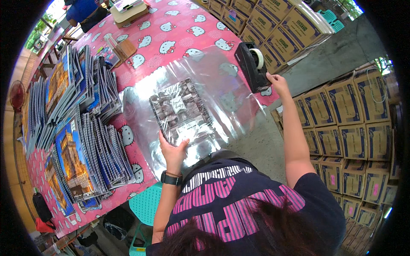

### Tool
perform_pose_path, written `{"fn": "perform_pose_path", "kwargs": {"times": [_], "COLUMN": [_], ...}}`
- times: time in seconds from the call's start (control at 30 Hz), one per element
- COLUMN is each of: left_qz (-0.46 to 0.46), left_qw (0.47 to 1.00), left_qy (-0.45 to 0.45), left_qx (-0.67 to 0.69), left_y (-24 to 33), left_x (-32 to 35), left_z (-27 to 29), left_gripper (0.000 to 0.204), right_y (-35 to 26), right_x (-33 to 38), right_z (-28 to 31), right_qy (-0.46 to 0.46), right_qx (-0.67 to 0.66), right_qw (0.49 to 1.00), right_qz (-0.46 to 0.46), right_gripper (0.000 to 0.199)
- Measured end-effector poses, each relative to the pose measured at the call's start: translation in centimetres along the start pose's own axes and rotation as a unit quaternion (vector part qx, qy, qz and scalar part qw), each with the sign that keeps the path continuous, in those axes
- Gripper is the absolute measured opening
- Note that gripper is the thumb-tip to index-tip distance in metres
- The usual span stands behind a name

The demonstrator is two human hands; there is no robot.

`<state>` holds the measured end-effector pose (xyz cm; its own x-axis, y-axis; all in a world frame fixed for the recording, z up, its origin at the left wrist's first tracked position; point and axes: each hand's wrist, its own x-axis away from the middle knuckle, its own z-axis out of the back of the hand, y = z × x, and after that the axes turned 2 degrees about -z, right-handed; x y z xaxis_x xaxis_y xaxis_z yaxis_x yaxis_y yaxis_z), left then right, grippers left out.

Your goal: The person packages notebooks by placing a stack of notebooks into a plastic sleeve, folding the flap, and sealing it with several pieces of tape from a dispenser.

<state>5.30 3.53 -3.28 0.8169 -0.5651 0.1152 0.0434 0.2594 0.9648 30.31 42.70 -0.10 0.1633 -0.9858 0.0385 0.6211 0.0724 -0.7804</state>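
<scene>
L hand (172, 149), lower ctr of frame, is spread w/ thumb and fingers apart over the near end of the notebook (179, 117); R hand (277, 83), right of ctr, has its fingers bunched at the lower end of the black tape dispenser (247, 70); can't tell if tape's betw. them. Step in hand looks like getting a bit of tape while the other hand steadies the book. To do it well: L palm light but firm, so book & plastic don't slide; pull tape low against the cutter, short & straight, w/ a quick downward snap; hold it by one end only, so it doesn't fold on itself. Dispenser sits nr the table edge, so a sideways tug could drag it off; better to pull in line w/ the pale tape roll (258, 59). Notebook's in mid-frame, tilted a bit, on the pink tablecloth (171, 27) w/ a clear plastic sheet (232, 113) spread about it, wrinkled & shiny. Cover's black-and-grey photos w/ a white label nr the middle, spiral along its right side; glare hides the near end, so can't tell how many layers lie over it. More spiral notebooks (96, 153) are piled at left; brown boxes (344, 102) stacked at far right.
</scene>
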Motion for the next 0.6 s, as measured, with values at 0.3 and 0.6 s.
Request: {"fn": "perform_pose_path", "kwargs": {"times": [0.3,0.6], "left_qz": [-0.018,-0.022], "left_qw": [1.0,0.999], "left_qy": [-0.01,-0.013], "left_qx": [0.001,-0.028], "left_y": [-1.7,-2.0], "left_x": [-0.3,-0.2], "left_z": [0.1,-0.1], "left_gripper": [0.097,0.09], "right_y": [1.4,5.2], "right_x": [1.6,4.9], "right_z": [0.3,-0.9], "right_qy": [0.021,-0.401], "right_qx": [-0.02,-0.382], "right_qw": [0.981,0.799], "right_qz": [0.19,-0.233], "right_gripper": [0.024,0.01]}}
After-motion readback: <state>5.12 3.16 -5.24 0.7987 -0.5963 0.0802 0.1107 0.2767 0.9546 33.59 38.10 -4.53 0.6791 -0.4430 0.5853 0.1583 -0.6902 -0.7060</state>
